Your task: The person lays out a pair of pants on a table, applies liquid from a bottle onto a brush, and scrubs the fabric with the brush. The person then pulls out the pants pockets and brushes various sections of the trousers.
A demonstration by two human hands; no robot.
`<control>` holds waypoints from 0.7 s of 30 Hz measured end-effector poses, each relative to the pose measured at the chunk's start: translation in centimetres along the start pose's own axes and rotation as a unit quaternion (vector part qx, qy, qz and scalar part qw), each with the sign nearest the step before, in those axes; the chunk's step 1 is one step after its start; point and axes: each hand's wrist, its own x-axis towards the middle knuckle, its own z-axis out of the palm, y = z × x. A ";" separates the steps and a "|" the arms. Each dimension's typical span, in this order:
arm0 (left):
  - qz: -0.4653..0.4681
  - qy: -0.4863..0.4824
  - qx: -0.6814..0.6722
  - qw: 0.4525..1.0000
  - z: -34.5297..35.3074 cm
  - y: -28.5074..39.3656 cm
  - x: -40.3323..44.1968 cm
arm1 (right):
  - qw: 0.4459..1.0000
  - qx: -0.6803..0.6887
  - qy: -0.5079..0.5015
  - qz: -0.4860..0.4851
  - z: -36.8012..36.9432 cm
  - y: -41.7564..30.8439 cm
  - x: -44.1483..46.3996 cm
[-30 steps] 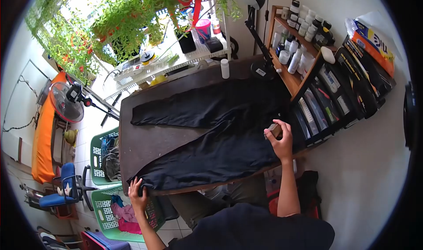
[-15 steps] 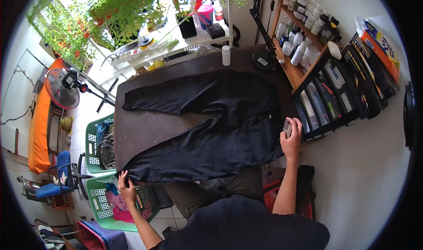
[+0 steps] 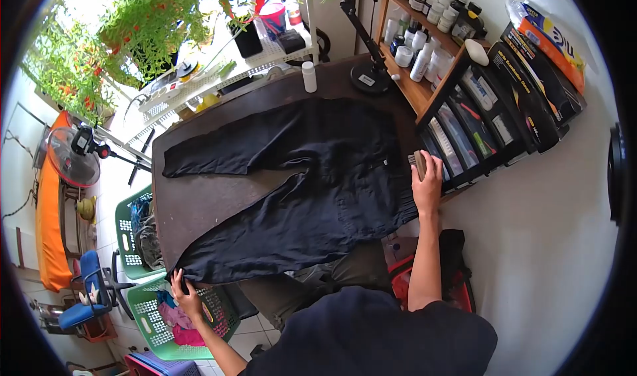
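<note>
A pair of dark trousers [image 3: 292, 170] lies spread on the brown table [image 3: 219, 197], legs to the left and waistband to the right. At the near leg's hem, by the table's left front corner, my left hand [image 3: 186, 296] has its fingers closed on the cloth. My right hand [image 3: 428, 185] is closed around a small wooden-backed brush [image 3: 421, 165], its bristle side partly visible. The brush is just right of the waistband, held off the trousers. A small pale tag [image 3: 385, 162] shows near the waist.
A white bottle [image 3: 309, 77] and a black lamp base [image 3: 371, 76] stand along the back edge. Black drawers [image 3: 471, 124] and a wooden shelf [image 3: 398, 58] of bottles border the right. Green baskets [image 3: 136, 302] with clothes sit on the floor at left.
The view has shifted, so the table sits further left in it. My right hand has turned the brush, showing more of its wooden back. My left hand stays at the hem.
</note>
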 end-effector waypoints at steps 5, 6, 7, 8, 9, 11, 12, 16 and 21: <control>-0.008 0.008 -0.004 1.000 0.5 0.0 -0.1 | 0.998 -0.048 0.026 -0.042 0.5 0.8 0.1; -0.009 0.013 -0.004 1.000 0.6 0.0 -0.2 | 0.995 -0.069 0.034 -0.064 0.6 1.0 0.1; -0.010 0.019 -0.003 1.000 0.7 0.0 -0.3 | 0.991 -0.089 0.041 -0.087 0.6 1.2 0.1; -0.012 0.020 -0.001 1.000 0.8 0.0 -0.4 | 0.992 -0.087 0.039 -0.088 0.6 1.3 0.1; -0.011 0.024 0.000 1.000 0.9 0.0 -0.5 | 0.993 -0.088 0.032 -0.077 0.6 1.4 0.1; -0.010 0.032 0.002 0.999 1.1 0.0 -0.5 | 0.994 -0.091 0.018 -0.056 0.7 1.5 0.1; -0.009 0.036 0.001 0.999 1.2 0.0 -0.5 | 0.995 -0.093 0.012 -0.046 0.7 1.6 0.2; -0.007 0.038 0.003 0.999 1.4 0.1 -0.5 | 0.993 -0.091 0.013 -0.070 0.9 2.0 0.1; 0.008 0.043 0.014 0.999 1.2 0.5 -0.5 | 0.989 -0.097 0.025 -0.111 -0.1 0.6 -0.5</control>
